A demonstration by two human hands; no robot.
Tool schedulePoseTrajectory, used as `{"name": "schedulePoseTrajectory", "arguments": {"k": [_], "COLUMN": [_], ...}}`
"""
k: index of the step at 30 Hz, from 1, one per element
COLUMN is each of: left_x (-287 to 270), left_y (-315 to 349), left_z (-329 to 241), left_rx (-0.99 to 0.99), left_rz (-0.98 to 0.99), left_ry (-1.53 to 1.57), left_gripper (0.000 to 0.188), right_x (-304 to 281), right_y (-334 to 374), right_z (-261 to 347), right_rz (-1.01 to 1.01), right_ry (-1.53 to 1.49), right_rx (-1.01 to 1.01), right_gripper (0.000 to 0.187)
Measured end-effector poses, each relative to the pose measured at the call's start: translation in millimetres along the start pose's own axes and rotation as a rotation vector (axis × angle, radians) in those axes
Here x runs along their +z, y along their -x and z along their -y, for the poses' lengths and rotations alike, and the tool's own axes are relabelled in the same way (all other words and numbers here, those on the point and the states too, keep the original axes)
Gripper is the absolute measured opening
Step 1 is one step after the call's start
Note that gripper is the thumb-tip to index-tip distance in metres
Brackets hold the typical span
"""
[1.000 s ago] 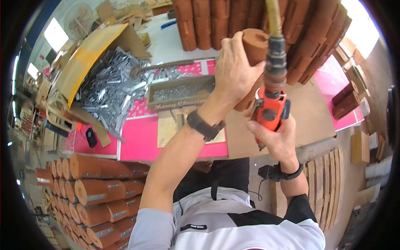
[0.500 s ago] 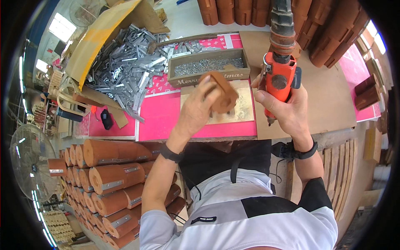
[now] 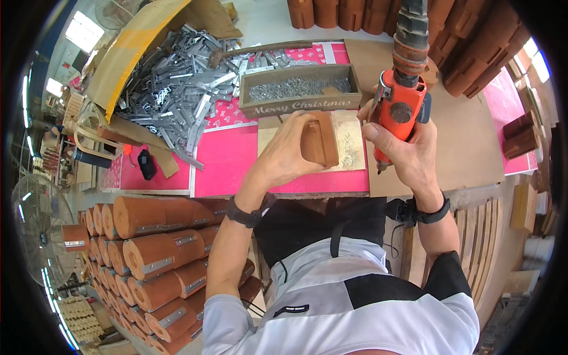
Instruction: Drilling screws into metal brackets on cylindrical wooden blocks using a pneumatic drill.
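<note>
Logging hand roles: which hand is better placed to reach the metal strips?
Probably the left hand: it is nearer the metal strips, though it holds a brown block. The right hand, farther off, grips an orange tool.

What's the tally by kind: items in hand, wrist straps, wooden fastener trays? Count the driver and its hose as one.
Orange-red power driver, right hand: 1
Recessed brown workpiece, left hand: 1
Black wrist straps: 2
Wooden fastener tray: 1
Total: 5
</note>
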State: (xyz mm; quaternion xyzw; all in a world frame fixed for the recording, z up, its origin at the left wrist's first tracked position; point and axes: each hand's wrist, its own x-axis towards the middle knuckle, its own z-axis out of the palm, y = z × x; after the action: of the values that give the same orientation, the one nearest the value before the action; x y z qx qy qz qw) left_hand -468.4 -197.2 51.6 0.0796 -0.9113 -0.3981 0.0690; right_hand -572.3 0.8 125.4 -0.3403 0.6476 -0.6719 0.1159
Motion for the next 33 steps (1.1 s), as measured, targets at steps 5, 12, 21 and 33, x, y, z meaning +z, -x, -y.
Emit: {"name": "schedulePoseTrajectory", "arguments": {"k": [5, 12, 21, 33], "left_x": [-6, 0, -107, -152], "left_y": [-5, -6, -13, -93], "left_z": [1, 14, 167, 212], "left_rx": [0.045, 0.085, -0.317, -0.642], "left_rz": [0.040, -0.039, -0.747, -0.367], "left_ry": [-0.131, -0.120, -0.628, -0.518], "left_gripper": [0.101, 0.100, 0.069, 0.081], "right_x": [1, 1, -6, -10], "right_y": [-2, 2, -1, 14], "right_z": [-3, -6, 1, 0], "right_rz": [-0.008, -0.057, -0.026, -0.067], "right_ry": [-0.062, -0.030, -0.031, 0.005], "right_rx": [0.018, 0.099, 0.021, 0.154], "right_gripper": [0.031, 0.030, 0.034, 0.058]}}
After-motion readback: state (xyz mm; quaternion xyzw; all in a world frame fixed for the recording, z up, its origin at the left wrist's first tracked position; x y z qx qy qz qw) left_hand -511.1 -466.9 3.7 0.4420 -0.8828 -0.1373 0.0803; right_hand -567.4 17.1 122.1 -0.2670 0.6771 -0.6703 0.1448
